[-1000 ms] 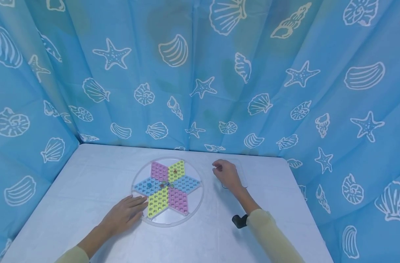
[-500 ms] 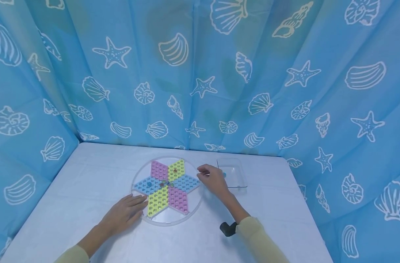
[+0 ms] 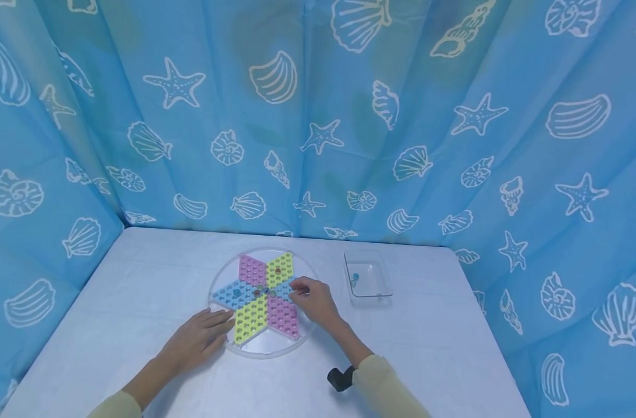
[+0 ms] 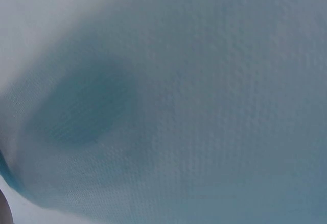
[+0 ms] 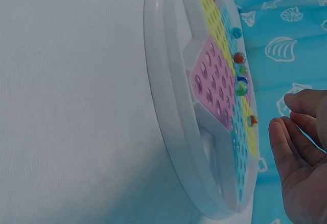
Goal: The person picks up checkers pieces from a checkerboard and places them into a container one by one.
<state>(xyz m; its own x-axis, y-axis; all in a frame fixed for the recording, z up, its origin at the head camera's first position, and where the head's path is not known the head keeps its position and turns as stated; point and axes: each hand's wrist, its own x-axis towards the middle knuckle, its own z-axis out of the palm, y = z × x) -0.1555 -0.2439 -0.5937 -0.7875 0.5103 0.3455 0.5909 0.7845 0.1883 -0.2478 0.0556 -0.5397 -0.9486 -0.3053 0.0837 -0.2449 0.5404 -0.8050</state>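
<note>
A round Chinese checkers board [image 3: 251,325] has a pink, yellow and blue star of holes. Several glass marbles [image 5: 241,88] sit around its centre. A blue marble [image 3: 237,293] lies in the left blue point, and an orange-red marble [image 3: 278,271] in the far yellow one. My left hand [image 3: 197,337] rests with extended fingers at the board's left rim. Over the right blue point hovers my right hand [image 3: 315,301], thumb and fingers bent close together. In the right wrist view no marble shows between those fingertips [image 5: 277,127]; one could be hidden. The left wrist view is mostly blurred bluish cloth.
Right of the board stands a clear rectangular box [image 3: 369,296] with a few marbles [image 3: 355,277] inside. A black angular piece [image 3: 340,379] juts from the right wrist. Blue shell-print curtains [image 3: 307,145] enclose the white table [image 3: 155,267] at the back and sides.
My right hand has moved left from above the clear box to over the board's right blue point, uncovering the box and its marbles. The left hand has stayed at the rim.
</note>
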